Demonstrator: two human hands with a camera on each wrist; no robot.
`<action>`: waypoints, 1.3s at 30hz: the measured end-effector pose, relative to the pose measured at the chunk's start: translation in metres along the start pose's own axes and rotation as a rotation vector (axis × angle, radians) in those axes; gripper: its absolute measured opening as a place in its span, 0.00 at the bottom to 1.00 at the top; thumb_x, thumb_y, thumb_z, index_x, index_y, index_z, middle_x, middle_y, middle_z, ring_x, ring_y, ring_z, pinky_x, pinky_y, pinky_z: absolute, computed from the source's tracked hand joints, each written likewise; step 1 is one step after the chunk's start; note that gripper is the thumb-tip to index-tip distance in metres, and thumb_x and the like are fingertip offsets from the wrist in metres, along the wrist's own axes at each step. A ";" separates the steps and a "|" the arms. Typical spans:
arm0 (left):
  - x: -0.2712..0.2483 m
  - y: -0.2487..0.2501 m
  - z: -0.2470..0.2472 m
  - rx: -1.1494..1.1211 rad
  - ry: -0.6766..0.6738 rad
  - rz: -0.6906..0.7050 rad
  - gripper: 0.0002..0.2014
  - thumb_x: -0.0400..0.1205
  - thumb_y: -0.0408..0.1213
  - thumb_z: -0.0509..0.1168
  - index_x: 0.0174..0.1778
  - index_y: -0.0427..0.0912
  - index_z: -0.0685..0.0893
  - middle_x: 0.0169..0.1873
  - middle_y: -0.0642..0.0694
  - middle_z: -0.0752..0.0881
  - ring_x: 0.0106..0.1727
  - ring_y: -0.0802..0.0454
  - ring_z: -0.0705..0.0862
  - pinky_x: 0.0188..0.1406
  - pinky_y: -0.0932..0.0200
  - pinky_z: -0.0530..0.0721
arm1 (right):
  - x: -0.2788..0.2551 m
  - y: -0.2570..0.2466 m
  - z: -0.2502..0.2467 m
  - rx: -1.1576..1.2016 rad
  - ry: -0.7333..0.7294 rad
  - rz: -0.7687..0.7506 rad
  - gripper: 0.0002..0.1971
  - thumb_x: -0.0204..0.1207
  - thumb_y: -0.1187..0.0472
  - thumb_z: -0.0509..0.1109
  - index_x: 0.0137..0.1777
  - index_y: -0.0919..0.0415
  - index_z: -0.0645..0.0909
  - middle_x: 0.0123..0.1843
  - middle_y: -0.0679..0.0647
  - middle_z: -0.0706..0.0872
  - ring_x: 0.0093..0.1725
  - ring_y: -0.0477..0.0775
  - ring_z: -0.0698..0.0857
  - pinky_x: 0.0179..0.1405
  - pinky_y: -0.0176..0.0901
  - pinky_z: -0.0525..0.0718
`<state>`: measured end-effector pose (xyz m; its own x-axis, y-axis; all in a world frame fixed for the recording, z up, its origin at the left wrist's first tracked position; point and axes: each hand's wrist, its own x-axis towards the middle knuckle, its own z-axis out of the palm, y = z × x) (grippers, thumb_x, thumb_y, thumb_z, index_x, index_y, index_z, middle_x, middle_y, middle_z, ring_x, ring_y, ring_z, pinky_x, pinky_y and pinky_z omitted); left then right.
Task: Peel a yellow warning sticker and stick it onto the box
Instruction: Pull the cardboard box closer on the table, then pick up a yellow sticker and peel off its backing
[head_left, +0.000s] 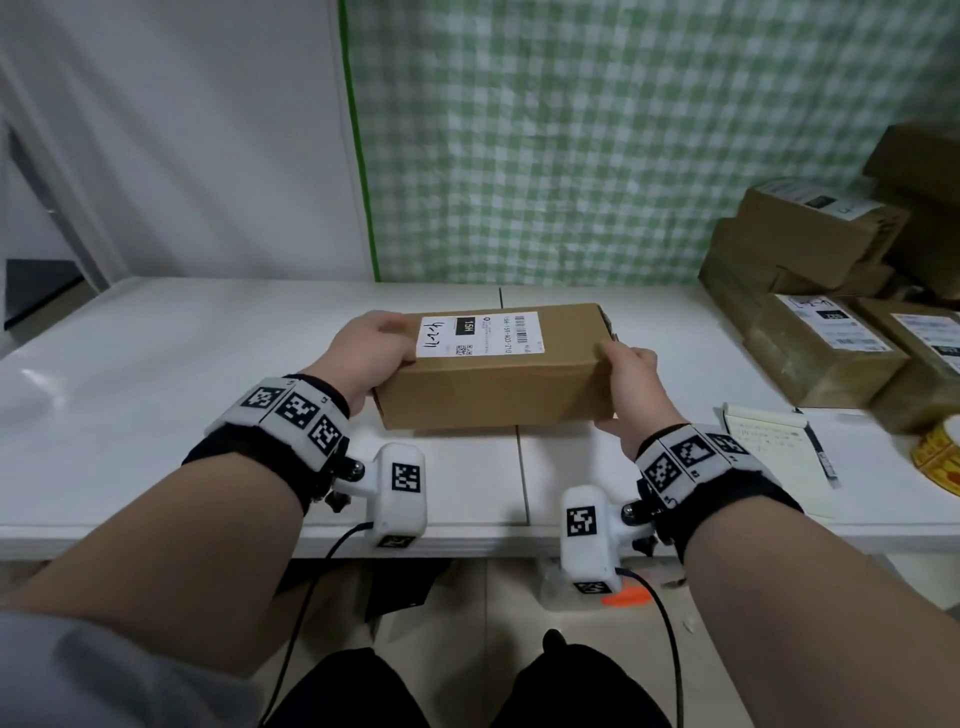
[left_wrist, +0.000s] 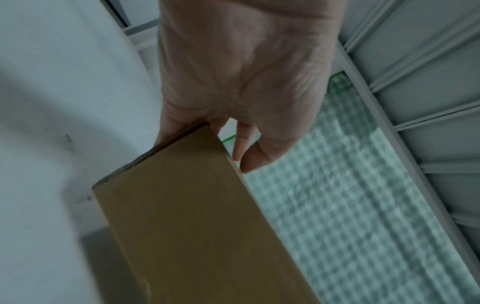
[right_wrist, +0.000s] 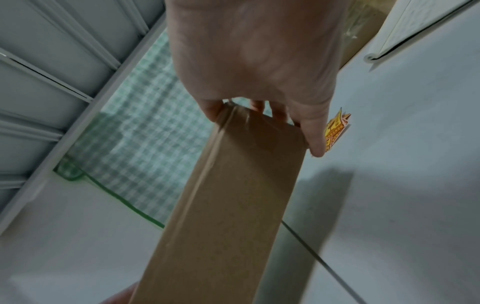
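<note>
A brown cardboard box (head_left: 498, 384) with a white shipping label (head_left: 480, 335) on its top is held between both hands over the middle of the white table (head_left: 182, 364). My left hand (head_left: 371, 348) grips its left end, thumb on top. My right hand (head_left: 631, 384) grips its right end. In the left wrist view the fingers (left_wrist: 241, 142) curl over the box (left_wrist: 194, 226) edge. The right wrist view shows the box (right_wrist: 228, 205) with a shadow beneath, so it seems slightly off the table. A roll of yellow warning stickers (head_left: 940, 457) (right_wrist: 335, 131) lies at the far right.
Several taped cardboard parcels (head_left: 821, 291) are stacked at the back right. A notepad (head_left: 769, 441) with a pen (head_left: 823, 457) lies right of my right hand. A green checked curtain (head_left: 623, 130) hangs behind the table.
</note>
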<state>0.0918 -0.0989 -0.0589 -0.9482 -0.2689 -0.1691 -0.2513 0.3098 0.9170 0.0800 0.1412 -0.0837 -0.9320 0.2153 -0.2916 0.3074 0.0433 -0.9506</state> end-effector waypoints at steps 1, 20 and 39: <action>0.001 -0.001 -0.001 0.012 0.000 -0.003 0.24 0.77 0.29 0.62 0.70 0.45 0.76 0.59 0.44 0.80 0.51 0.48 0.78 0.33 0.59 0.76 | 0.000 -0.001 0.002 -0.017 -0.006 0.000 0.15 0.77 0.45 0.60 0.58 0.51 0.65 0.59 0.52 0.73 0.59 0.57 0.74 0.65 0.65 0.77; 0.032 0.006 0.036 0.940 0.135 0.094 0.37 0.73 0.73 0.49 0.74 0.57 0.69 0.81 0.44 0.60 0.83 0.36 0.44 0.76 0.24 0.41 | 0.054 0.017 -0.008 -0.459 0.148 -0.083 0.24 0.77 0.50 0.51 0.52 0.70 0.81 0.59 0.68 0.85 0.51 0.64 0.78 0.58 0.53 0.79; 0.016 0.026 0.075 0.846 0.013 0.297 0.26 0.69 0.69 0.64 0.59 0.62 0.83 0.58 0.55 0.85 0.66 0.45 0.74 0.61 0.48 0.64 | 0.109 0.045 -0.032 -1.031 0.172 0.093 0.13 0.75 0.64 0.64 0.58 0.64 0.82 0.61 0.61 0.85 0.63 0.61 0.81 0.55 0.44 0.77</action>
<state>0.0557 -0.0265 -0.0650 -0.9960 -0.0790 0.0420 -0.0596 0.9357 0.3478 -0.0013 0.1975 -0.1543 -0.8814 0.3924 -0.2629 0.4662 0.8122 -0.3508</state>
